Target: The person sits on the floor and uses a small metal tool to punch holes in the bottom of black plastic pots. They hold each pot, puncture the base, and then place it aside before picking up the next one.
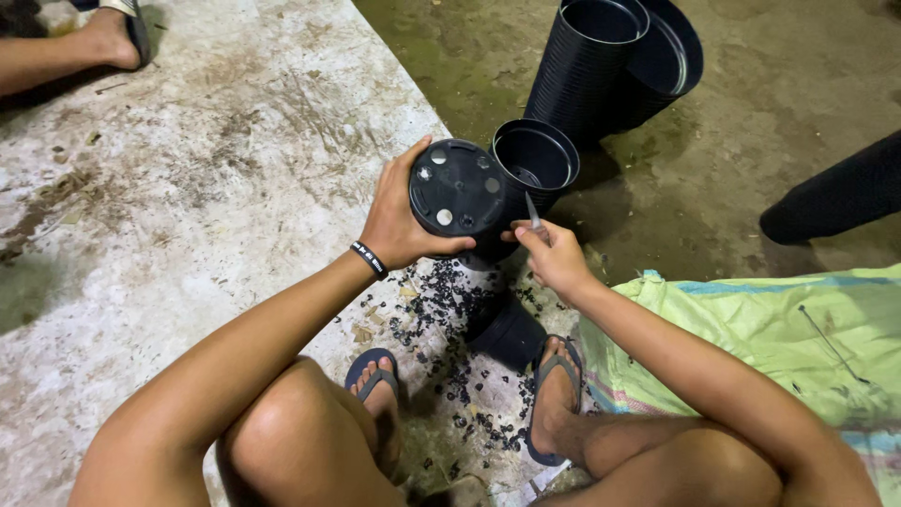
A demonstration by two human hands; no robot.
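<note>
Black plastic makes up the nursery pot (460, 192) that is held on its side, its round base with drainage holes turned up toward the camera. The pot is gripped by the left hand (399, 221), whose fingers are wrapped over the base rim and down the near wall; a dark wristband (370, 260) is worn just behind that hand. At the pot's right edge the right hand (554, 255) is seen, its fingers pinched shut on a thin pointed metal tool (533, 212) whose tip is raised beside the pot's wall.

Just right of the held pot, touching or nearly touching it, an upright pot (537, 160) of the same kind stands open-mouthed. Beyond the held pot, further right and up, a tall leaning stack of pots (587, 61) is seen on the dirt floor (751, 113). Below the held pot, small black plastic scraps (441, 310) are scattered over a pale stained concrete slab (188, 188), and another dark pot (511, 330) lies between the person's feet, which are in blue flip-flops (375, 376). To the lower right of the held pot, a light green woven sack (770, 329) is spread out. Far to the upper left of the pot, another person's foot (108, 38) rests on the slab.
</note>
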